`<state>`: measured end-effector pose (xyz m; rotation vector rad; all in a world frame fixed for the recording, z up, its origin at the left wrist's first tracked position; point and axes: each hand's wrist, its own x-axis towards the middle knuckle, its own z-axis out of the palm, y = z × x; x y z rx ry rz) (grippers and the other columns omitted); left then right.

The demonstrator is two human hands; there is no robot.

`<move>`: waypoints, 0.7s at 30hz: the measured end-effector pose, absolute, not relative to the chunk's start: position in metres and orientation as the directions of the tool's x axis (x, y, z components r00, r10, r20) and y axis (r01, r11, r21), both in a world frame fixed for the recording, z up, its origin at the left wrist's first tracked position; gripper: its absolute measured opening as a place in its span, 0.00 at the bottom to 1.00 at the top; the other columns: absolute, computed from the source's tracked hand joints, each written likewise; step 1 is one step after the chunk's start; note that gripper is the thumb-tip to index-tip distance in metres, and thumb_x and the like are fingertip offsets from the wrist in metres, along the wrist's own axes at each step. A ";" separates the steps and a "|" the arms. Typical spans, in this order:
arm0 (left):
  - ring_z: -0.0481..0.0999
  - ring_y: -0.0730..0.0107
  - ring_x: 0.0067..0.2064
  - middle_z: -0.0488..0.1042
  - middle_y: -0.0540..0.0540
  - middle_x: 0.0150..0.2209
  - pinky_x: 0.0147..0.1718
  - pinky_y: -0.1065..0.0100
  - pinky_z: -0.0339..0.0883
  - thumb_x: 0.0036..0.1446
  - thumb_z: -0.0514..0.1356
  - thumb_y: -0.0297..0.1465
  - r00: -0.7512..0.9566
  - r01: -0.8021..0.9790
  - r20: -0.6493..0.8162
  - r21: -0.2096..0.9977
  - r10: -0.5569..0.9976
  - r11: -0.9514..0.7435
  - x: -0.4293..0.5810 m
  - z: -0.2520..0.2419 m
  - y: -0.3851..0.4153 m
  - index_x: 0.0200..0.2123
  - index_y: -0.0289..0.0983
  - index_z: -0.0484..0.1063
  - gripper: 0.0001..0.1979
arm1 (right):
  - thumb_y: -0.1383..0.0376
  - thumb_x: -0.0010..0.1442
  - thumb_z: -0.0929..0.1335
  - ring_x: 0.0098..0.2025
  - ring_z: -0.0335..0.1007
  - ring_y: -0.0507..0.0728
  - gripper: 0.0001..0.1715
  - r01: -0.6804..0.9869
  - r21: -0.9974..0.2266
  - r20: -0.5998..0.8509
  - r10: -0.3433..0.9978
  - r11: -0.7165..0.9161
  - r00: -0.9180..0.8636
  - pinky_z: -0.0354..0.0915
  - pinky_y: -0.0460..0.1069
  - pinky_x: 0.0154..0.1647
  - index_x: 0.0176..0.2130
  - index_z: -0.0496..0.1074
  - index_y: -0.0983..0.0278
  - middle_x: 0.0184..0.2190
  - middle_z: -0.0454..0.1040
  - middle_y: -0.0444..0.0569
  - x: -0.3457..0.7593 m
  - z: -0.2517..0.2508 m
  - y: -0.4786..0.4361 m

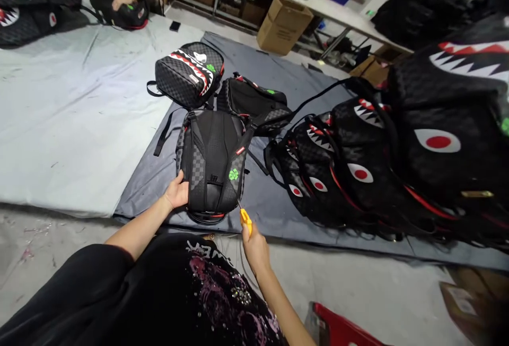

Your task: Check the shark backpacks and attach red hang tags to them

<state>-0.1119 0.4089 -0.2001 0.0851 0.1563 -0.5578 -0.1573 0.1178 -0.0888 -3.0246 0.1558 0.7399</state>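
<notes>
black checkered backpack is seen, in the head view, laid strap side up between the hands. its side is touched by the half-spread left hand; the fingers are partly hidden, so whether it is gripped cannot be told. a yellow-handled tool is clasped in the curled right hand, its thin tip placed by the backpack's lower corner. beyond the hands, a shark-mouth backpack is set down; to the right hand's right, eye-printed backpacks are massed.

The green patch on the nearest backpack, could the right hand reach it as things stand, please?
Probably yes: the green patch faces up with nothing over it, beyond the right hand, though that hand holds a yellow-handled tool.
</notes>
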 end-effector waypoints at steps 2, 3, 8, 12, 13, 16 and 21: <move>0.75 0.45 0.56 0.76 0.25 0.49 0.59 0.47 0.60 0.62 0.45 0.57 0.830 0.540 -0.187 0.034 -0.526 0.841 -0.111 -0.196 0.409 0.60 0.20 0.61 0.44 | 0.56 0.72 0.51 0.40 0.78 0.61 0.26 -0.125 -0.003 -0.473 -0.109 -0.992 0.874 0.63 0.49 0.35 0.51 0.69 0.65 0.37 0.80 0.56 -0.159 -0.087 0.121; 0.75 0.45 0.56 0.76 0.25 0.49 0.59 0.47 0.60 0.62 0.45 0.57 0.827 0.542 -0.196 0.034 -0.526 0.840 -0.110 -0.194 0.409 0.60 0.20 0.61 0.44 | 0.56 0.71 0.52 0.41 0.78 0.61 0.26 -0.134 -0.010 -0.478 -0.112 -0.991 0.871 0.63 0.49 0.35 0.51 0.69 0.64 0.37 0.80 0.56 -0.161 -0.086 0.121; 0.74 0.46 0.56 0.76 0.25 0.49 0.59 0.46 0.60 0.62 0.43 0.58 0.830 0.531 -0.222 0.030 -0.512 0.847 -0.107 -0.188 0.409 0.60 0.21 0.62 0.45 | 0.54 0.71 0.51 0.39 0.78 0.61 0.28 -0.219 -0.065 -0.471 -0.164 -0.974 0.867 0.64 0.49 0.35 0.53 0.69 0.63 0.36 0.80 0.54 -0.197 -0.075 0.103; 0.74 0.46 0.56 0.76 0.25 0.50 0.59 0.46 0.61 0.62 0.43 0.57 0.810 0.557 -0.227 0.011 -0.540 0.831 -0.106 -0.188 0.407 0.60 0.21 0.62 0.44 | 0.54 0.71 0.51 0.39 0.78 0.60 0.29 -0.286 -0.107 -0.533 -0.188 -0.952 0.825 0.64 0.48 0.34 0.54 0.69 0.62 0.35 0.80 0.53 -0.240 -0.074 0.096; 0.74 0.46 0.56 0.76 0.25 0.50 0.60 0.46 0.61 0.63 0.42 0.57 0.806 0.561 -0.233 0.005 -0.545 0.828 -0.106 -0.187 0.406 0.60 0.21 0.62 0.44 | 0.54 0.71 0.51 0.39 0.78 0.60 0.28 -0.281 -0.123 -0.546 -0.172 -0.952 0.820 0.64 0.48 0.35 0.54 0.69 0.62 0.35 0.80 0.53 -0.245 -0.075 0.099; 0.74 0.46 0.57 0.76 0.24 0.50 0.60 0.45 0.61 0.63 0.41 0.57 0.807 0.549 -0.260 -0.002 -0.531 0.836 -0.103 -0.185 0.403 0.61 0.21 0.62 0.45 | 0.55 0.71 0.53 0.41 0.78 0.60 0.26 -0.243 -0.133 -0.555 -0.131 -0.961 0.821 0.64 0.48 0.37 0.55 0.69 0.63 0.38 0.80 0.54 -0.242 -0.082 0.112; 0.72 0.47 0.59 0.74 0.24 0.52 0.62 0.44 0.59 0.65 0.41 0.53 0.815 0.505 -0.331 0.002 -0.476 0.863 -0.098 -0.173 0.401 0.65 0.21 0.55 0.42 | 0.54 0.71 0.54 0.42 0.78 0.61 0.26 -0.213 -0.115 -0.559 -0.114 -0.970 0.821 0.66 0.49 0.39 0.54 0.70 0.62 0.38 0.81 0.54 -0.228 -0.085 0.123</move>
